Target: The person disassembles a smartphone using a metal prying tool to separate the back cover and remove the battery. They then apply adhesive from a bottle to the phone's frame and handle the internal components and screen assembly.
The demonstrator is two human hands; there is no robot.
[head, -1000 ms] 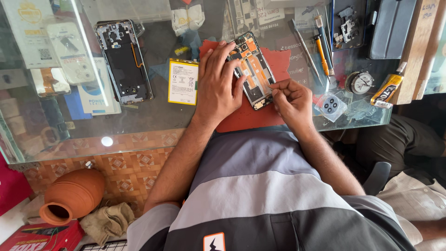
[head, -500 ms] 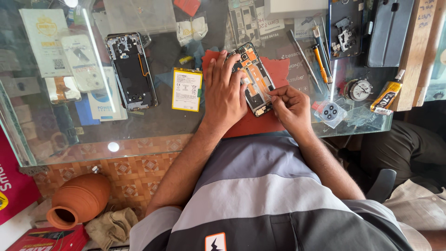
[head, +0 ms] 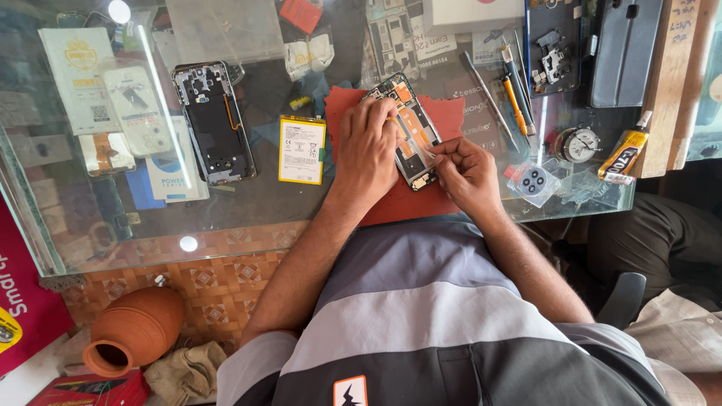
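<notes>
On the glass desk (head: 226, 218), a phone back frame (head: 214, 124) and a yellow battery (head: 301, 149) lie left. The left hand (head: 367, 146) presses flat on the opened phone (head: 406, 131) on the red mat (head: 451, 120). The right hand (head: 466, 174) pinches a thin tool at the phone's lower edge, its grip narrow.

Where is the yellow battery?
In the head view, the yellow battery lies flat on the glass table, just left of the left hand, between the red mat and the empty black phone frame.
</notes>
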